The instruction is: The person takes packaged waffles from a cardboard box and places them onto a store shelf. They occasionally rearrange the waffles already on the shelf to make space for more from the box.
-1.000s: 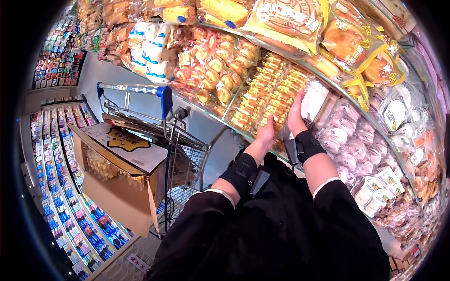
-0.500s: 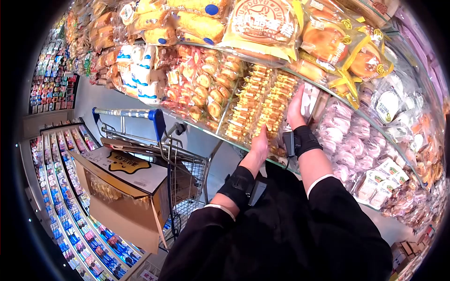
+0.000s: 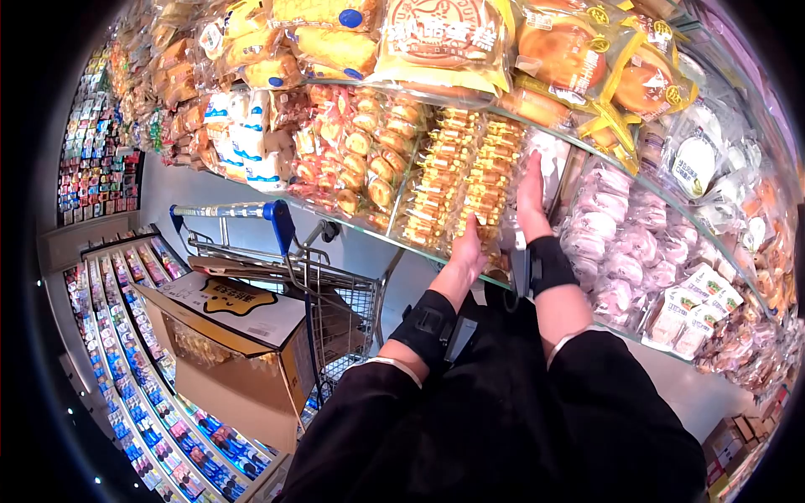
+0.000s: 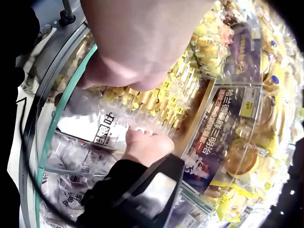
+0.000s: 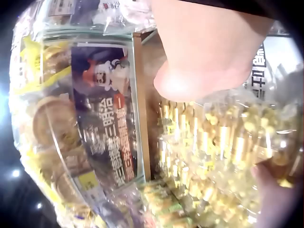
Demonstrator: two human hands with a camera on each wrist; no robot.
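Observation:
Rows of small yellow-wrapped snack packs (image 3: 465, 180) fill a glass shelf (image 3: 402, 243). My left hand (image 3: 468, 250) presses its fingers against the front bottom of that block. My right hand (image 3: 530, 194) lies flat along the block's right side, between it and some white packs (image 3: 553, 159). The left wrist view shows my left palm (image 4: 137, 42) close up, the yellow packs (image 4: 161, 95) behind it, and the right hand (image 4: 145, 145) touching them beside a white pack (image 4: 95, 130). In the right wrist view, the right palm (image 5: 209, 52) hovers over the yellow packs (image 5: 213, 142).
A shopping cart (image 3: 335, 285) with a blue handle (image 3: 226, 210) stands to my left, carrying an opened cardboard box (image 3: 235, 327). Pink-white bun packs (image 3: 604, 243) lie right of my hands. Large bread bags (image 3: 436, 33) hang on the shelf above. More shelving runs along the far left.
Both hands stay against the block of yellow packs. The right hand has slid a little deeper along its side. The head view has shifted slightly.

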